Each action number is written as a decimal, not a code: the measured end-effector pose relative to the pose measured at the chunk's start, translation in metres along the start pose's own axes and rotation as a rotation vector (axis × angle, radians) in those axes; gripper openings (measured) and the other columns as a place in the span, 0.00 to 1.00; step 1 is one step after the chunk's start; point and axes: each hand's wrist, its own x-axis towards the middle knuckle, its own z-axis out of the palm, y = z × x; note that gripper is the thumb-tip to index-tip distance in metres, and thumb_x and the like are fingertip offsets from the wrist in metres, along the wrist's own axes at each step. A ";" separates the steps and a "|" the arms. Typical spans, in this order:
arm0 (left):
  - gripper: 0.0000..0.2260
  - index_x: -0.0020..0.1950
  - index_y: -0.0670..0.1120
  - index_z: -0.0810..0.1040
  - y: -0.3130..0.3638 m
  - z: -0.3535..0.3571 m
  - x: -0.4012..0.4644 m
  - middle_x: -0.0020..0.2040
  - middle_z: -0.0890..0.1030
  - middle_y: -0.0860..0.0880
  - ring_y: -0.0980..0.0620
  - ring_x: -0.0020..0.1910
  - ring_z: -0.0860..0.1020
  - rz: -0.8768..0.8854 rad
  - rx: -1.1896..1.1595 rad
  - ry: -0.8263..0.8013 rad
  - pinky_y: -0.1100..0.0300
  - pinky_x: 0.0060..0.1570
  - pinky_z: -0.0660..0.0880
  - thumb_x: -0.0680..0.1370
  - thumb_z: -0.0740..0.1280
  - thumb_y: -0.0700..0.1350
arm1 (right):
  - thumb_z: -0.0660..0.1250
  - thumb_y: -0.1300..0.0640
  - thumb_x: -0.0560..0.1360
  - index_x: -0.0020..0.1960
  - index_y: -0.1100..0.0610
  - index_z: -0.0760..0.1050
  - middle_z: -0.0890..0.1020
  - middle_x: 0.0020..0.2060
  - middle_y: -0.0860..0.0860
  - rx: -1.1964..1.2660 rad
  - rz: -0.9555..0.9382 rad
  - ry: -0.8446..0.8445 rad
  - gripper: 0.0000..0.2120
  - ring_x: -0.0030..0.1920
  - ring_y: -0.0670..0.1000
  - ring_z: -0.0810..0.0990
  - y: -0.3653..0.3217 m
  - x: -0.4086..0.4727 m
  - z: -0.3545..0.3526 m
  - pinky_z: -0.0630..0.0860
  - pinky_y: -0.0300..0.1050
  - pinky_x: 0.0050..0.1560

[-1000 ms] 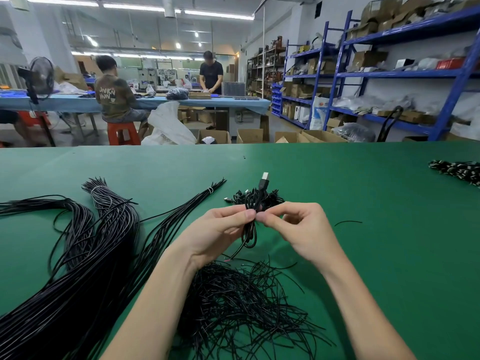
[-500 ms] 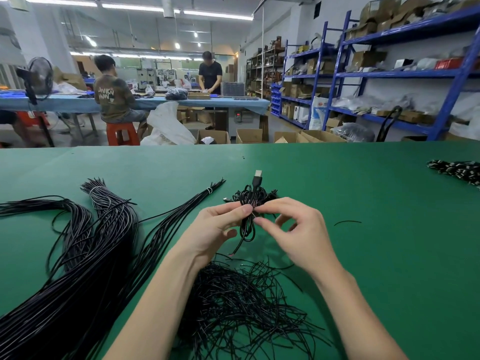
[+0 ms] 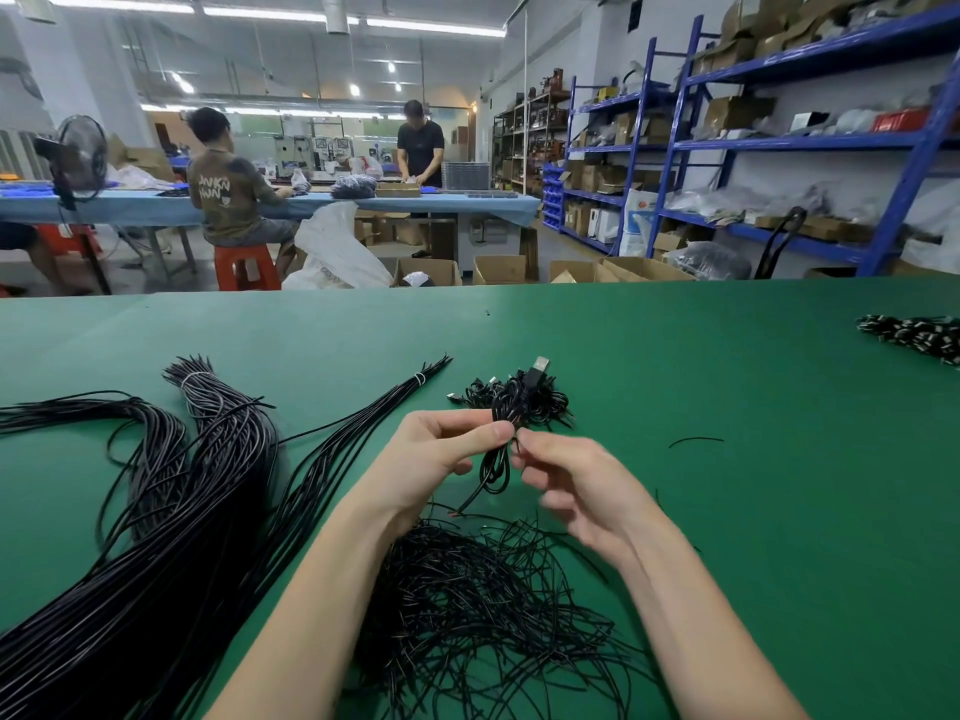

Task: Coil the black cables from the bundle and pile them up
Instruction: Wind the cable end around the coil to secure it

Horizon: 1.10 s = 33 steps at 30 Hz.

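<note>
My left hand (image 3: 436, 454) pinches a coiled black USB cable (image 3: 497, 459) at its middle, with the plug (image 3: 537, 367) pointing up and away. My right hand (image 3: 576, 485) is at the coil's right side, fingertips pinching at the same spot where a thin tie seems to be; it is motion-blurred. Just behind the hands lies a small pile of coiled cables (image 3: 550, 402). A big bundle of long straight black cables (image 3: 171, 511) spreads over the left of the green table (image 3: 727, 407).
A loose heap of short black wire ties (image 3: 467, 605) lies under my forearms. One stray tie (image 3: 693, 440) sits to the right. A black-and-white cable bunch (image 3: 914, 335) lies at the far right edge. Two people work at a blue table behind.
The coil has dropped slightly and come nearer to me. My right hand has turned, its fingers now spread lower and blurred, while the left keeps its pinch.
</note>
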 end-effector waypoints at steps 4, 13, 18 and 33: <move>0.17 0.50 0.47 0.88 0.001 -0.001 0.001 0.47 0.86 0.48 0.54 0.46 0.77 -0.036 -0.087 -0.018 0.55 0.49 0.66 0.65 0.79 0.53 | 0.74 0.58 0.73 0.41 0.61 0.82 0.81 0.35 0.51 0.341 0.171 -0.061 0.05 0.25 0.42 0.71 0.001 -0.002 0.009 0.62 0.31 0.17; 0.22 0.57 0.43 0.85 -0.002 0.005 0.004 0.57 0.63 0.43 0.45 0.53 0.58 -0.167 -0.316 -0.087 0.55 0.51 0.58 0.66 0.79 0.49 | 0.76 0.57 0.75 0.48 0.46 0.85 0.87 0.44 0.42 -0.674 -0.655 0.158 0.06 0.32 0.46 0.81 -0.008 -0.007 -0.008 0.70 0.31 0.30; 0.16 0.51 0.46 0.87 -0.002 0.006 0.004 0.54 0.66 0.45 0.47 0.46 0.62 -0.180 -0.350 -0.112 0.58 0.46 0.60 0.65 0.77 0.50 | 0.80 0.57 0.70 0.45 0.47 0.87 0.86 0.41 0.39 -0.799 -0.824 0.147 0.07 0.34 0.45 0.80 -0.013 -0.010 -0.010 0.69 0.26 0.33; 0.18 0.48 0.49 0.87 -0.002 0.011 0.003 0.43 0.84 0.56 0.55 0.44 0.75 -0.091 -0.164 0.099 0.55 0.49 0.67 0.62 0.78 0.55 | 0.79 0.51 0.70 0.46 0.52 0.87 0.88 0.38 0.48 -0.227 -0.293 0.268 0.07 0.28 0.43 0.74 -0.001 0.000 0.005 0.69 0.34 0.25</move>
